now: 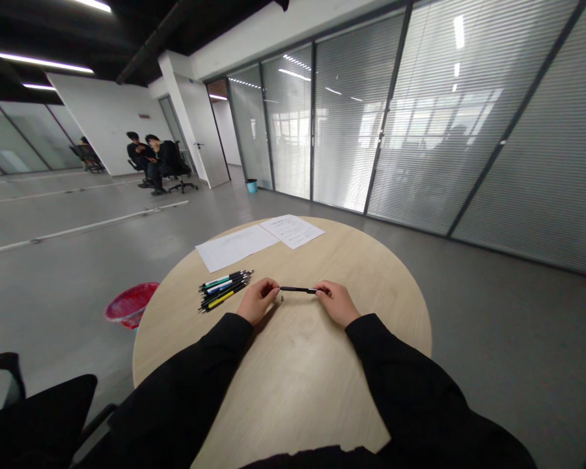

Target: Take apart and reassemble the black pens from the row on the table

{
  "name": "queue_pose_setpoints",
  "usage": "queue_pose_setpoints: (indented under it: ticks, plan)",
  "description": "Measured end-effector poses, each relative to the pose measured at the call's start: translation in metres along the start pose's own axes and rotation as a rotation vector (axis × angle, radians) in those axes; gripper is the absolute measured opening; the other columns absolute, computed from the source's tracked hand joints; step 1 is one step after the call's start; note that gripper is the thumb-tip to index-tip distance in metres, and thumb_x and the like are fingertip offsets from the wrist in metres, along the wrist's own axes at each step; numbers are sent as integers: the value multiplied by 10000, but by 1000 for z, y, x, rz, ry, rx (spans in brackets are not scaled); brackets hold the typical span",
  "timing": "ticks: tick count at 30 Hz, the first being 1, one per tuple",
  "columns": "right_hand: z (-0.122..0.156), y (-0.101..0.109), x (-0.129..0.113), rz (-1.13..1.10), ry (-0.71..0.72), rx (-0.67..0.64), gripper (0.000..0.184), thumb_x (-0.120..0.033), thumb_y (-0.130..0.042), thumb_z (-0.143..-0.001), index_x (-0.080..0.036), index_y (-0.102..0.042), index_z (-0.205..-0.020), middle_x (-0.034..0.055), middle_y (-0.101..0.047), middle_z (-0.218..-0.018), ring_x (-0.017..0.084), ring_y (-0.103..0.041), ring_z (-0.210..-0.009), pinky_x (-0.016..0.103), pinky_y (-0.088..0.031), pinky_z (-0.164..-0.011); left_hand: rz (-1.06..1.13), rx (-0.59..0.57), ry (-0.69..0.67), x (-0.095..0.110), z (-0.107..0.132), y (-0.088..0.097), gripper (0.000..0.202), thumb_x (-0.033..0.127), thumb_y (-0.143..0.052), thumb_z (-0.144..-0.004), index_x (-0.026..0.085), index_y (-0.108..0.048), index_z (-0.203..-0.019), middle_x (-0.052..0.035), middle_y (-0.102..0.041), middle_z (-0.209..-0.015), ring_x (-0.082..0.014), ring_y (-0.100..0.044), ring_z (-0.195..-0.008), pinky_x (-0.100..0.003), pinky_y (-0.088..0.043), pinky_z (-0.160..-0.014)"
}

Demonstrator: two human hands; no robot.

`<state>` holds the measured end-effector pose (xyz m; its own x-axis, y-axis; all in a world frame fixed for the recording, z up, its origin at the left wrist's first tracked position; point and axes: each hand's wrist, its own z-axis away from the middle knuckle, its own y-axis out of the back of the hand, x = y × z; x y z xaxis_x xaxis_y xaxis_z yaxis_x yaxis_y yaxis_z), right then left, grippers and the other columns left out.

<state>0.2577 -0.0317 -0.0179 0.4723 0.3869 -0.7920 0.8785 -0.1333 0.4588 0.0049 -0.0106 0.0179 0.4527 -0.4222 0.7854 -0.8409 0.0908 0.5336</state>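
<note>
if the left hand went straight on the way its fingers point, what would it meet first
Beyond the pen it already pinches, the left hand would probably meet the right hand, which grips the pen's other end; exact depth is hard to judge.

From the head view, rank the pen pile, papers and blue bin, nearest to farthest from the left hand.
1. Pen pile: on the table, just left of the left hand.
2. Papers: toward the table's far edge.
3. Blue bin: on the floor beyond the table, by the glass wall.
</note>
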Motion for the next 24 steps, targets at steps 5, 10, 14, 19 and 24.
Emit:
queue_pose_setpoints:
  ticks: [5,10,14,19,24]
  plan:
    - [0,2,-4,-3,2,-3,204,-235,-524,-829,-201,-720,-868,27,-712,-825,175,-607,-747,285,-437,-717,44,-18,15,-2,-1,-1,237,390,-602,-832,154,-607,-820,-17,-618,-703,-138,-553,-625,-265,-443,-622]
    - [0,2,-4,-10,5,3,201,-232,-526,-831,-207,-721,-869,23,-714,-831,173,-607,-748,281,-434,-714,76,-24,8,-6,0,-3,245,397,-615,-827,157,-587,-869,-22,-629,-740,-137,-572,-641,-264,-451,-633]
    - [0,2,-3,-5,0,5,206,-232,-523,-830,-207,-723,-875,24,-714,-828,174,-604,-741,278,-434,-706,-78,-5,-19,-8,1,-2,261,408,-604,-826,173,-596,-939,-9,-615,-757,-137,-545,-639,-259,-430,-617]
    - [0,4,-4,9,-16,12,209,-239,-524,-831,-203,-724,-879,25,-713,-817,176,-599,-733,280,-433,-707,-303,-48,-79,-7,2,-1,210,372,-577,-833,179,-612,-911,-25,-599,-771,-161,-522,-653,-285,-405,-623]
    - [0,4,-3,12,-20,23,211,-228,-522,-829,-203,-723,-886,31,-719,-841,179,-612,-763,287,-446,-738,-433,-91,-124,-2,3,-3,190,376,-556,-853,195,-600,-814,-36,-585,-759,-179,-514,-663,-303,-378,-626]
